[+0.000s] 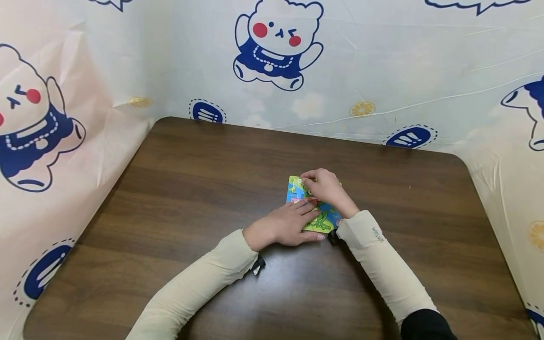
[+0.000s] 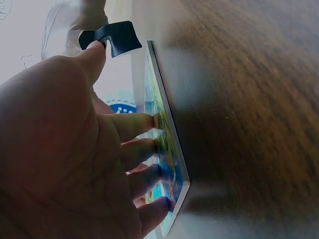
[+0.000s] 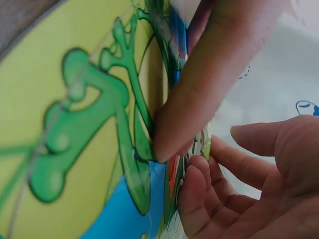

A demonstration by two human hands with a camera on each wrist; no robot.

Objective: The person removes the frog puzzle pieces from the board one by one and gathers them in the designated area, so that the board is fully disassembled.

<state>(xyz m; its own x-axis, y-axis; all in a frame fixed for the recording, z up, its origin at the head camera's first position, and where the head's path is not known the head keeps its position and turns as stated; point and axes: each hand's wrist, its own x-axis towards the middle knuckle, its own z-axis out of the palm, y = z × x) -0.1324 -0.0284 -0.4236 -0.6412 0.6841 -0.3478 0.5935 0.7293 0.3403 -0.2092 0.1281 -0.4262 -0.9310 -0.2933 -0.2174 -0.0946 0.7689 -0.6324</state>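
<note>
A frog jigsaw puzzle (image 1: pixel 293 185) in green, yellow and blue lies flat on the table. In the head view my left hand (image 1: pixel 291 224) is spread across its lower left part, and the left wrist view shows the fingertips (image 2: pixel 162 172) pressing its surface. Over the far part of the puzzle my right hand (image 1: pixel 325 185) bends its fingers. A small light green puzzle piece (image 3: pixel 206 145) appears pinched there in the right wrist view, partly hidden by the fingers (image 3: pixel 194 191). A large green frog (image 3: pixel 84 109) fills the near side of the puzzle.
The brown wooden table (image 1: pixel 191 189) extends around the puzzle on all sides. A patterned cloth (image 1: pixel 178 61) with cartoon bears hangs behind and beside it. Black straps (image 1: pixel 257 264) are at both wrists, close to the tabletop.
</note>
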